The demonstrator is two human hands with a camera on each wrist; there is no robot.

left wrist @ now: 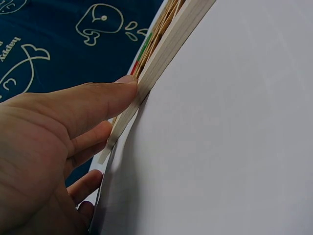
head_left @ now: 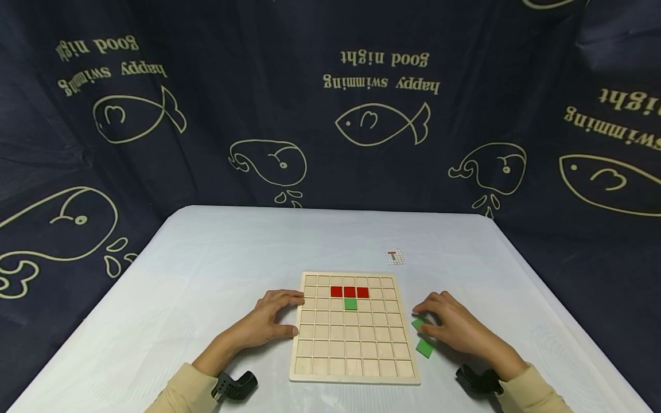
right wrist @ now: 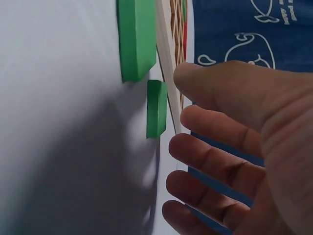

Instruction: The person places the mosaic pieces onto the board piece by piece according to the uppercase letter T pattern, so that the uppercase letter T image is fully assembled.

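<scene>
Two loose green tiles [head_left: 425, 348] by my right hand [head_left: 454, 325], fingers apart.
Both lie between the wooden grid board [head_left: 337, 349] and right edge of the worktop [head_left: 232, 241]. My left hand [head_left: 262, 321], digits apart, touches the board's left edge. Beyond: inset red tiles [head_left: 349, 292], pattern card [head_left: 395, 256].

In the head view, the right hand [head_left: 454, 325] covers a part of the farther green tile [head_left: 417, 324], so its full outline cannot be seen. The pattern card [head_left: 395, 257] is too small there for counting its squares surely. In the right wrist view, the nearer green tile [right wrist: 138, 39] is cut by the upper edge. In the left wrist view, the wooden grid board [left wrist: 167, 49] leaves through the upper edge, and the left hand [left wrist: 49, 132] is cut at the left. Both sleeves [head_left: 188, 387] are cut by the head view's lower edge
</scene>
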